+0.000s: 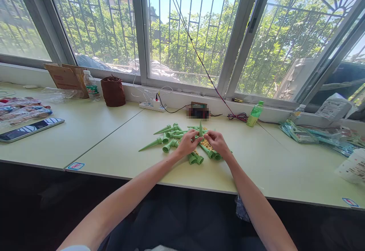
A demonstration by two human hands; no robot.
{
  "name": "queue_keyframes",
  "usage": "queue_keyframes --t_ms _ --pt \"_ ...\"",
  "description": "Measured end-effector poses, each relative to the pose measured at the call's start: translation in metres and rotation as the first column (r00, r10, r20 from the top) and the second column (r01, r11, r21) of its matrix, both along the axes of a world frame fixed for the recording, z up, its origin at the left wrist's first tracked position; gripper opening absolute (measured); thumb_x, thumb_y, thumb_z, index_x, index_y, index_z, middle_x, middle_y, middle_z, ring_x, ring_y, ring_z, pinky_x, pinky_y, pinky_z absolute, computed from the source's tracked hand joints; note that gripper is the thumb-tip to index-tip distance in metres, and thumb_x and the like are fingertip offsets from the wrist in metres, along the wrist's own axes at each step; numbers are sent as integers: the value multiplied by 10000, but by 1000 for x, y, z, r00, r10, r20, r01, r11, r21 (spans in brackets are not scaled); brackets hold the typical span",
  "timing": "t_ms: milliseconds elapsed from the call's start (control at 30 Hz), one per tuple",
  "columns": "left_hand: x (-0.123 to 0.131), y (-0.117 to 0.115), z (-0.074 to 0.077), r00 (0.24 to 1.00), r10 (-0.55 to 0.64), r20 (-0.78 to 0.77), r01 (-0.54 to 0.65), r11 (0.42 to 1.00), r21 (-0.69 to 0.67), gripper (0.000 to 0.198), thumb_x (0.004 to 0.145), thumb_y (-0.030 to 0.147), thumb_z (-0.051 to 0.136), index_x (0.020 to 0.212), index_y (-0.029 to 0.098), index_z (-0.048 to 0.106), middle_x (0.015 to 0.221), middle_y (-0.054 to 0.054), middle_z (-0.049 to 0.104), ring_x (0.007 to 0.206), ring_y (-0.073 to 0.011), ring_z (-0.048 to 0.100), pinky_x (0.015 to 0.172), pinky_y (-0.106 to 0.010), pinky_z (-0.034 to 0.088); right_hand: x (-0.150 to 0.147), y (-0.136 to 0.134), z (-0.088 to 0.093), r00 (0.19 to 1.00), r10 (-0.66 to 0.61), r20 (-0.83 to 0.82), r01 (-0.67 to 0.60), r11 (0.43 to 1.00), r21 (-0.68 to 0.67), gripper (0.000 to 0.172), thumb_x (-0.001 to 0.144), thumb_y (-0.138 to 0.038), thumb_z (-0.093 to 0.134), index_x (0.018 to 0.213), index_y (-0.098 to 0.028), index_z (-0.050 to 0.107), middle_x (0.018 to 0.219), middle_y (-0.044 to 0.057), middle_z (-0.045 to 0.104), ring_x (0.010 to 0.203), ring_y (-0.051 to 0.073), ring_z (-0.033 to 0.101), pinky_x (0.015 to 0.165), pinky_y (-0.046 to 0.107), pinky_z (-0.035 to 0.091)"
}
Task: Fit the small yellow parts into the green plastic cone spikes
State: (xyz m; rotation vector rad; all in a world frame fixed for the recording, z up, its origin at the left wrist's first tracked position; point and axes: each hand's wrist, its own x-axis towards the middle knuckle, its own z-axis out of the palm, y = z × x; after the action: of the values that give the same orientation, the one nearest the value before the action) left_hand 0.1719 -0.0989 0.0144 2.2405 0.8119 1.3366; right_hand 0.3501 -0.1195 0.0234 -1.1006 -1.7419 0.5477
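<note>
From where I stand, the left hand [189, 141] grasps one green spike [200, 128], tip upward between both hands; it should hold this straight. The right hand [216, 142] bends its fingers near the lower end; whether it grasps something, I cannot tell. Around: tablet [31, 128], brown bag [113, 92], loose spikes [150, 144] and yellow pieces [205, 143] crowding the working space, green bottle [255, 115] apart
</note>
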Motion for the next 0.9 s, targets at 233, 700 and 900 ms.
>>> queue_keyframes --t_ms 233,700,900 --pt "0 -1 0 1000 11 -1 -11 1000 4 244 892 380 547 897 153 635 877 -34 538 615 -82 479 544 -206 437 -1 -1 0 1000 -15 18 14 1000 20 373 847 -518 536 682 -184 538 540 -39 353 516 113 318 472 243 257" --pt "-1 -2 0 1000 28 11 -28 999 41 209 892 330 568 987 171 663 901 -32 540 609 -72 480 552 -198 437 -2 -2 1 1000 8 -9 -8 1000 -10 372 849 -521 531 676 -193 510 526 -44 350 497 111 317 465 245 253" --pt "-1 0 -2 1000 21 10 -22 999 50 243 904 322 558 1086 202 665 976 -37 549 516 -28 423 538 -193 440 -3 -1 1 979 99 -178 -125 982 -141 407 796 -580 583 676 -200 504 498 -58 338 446 92 290 423 240 233"
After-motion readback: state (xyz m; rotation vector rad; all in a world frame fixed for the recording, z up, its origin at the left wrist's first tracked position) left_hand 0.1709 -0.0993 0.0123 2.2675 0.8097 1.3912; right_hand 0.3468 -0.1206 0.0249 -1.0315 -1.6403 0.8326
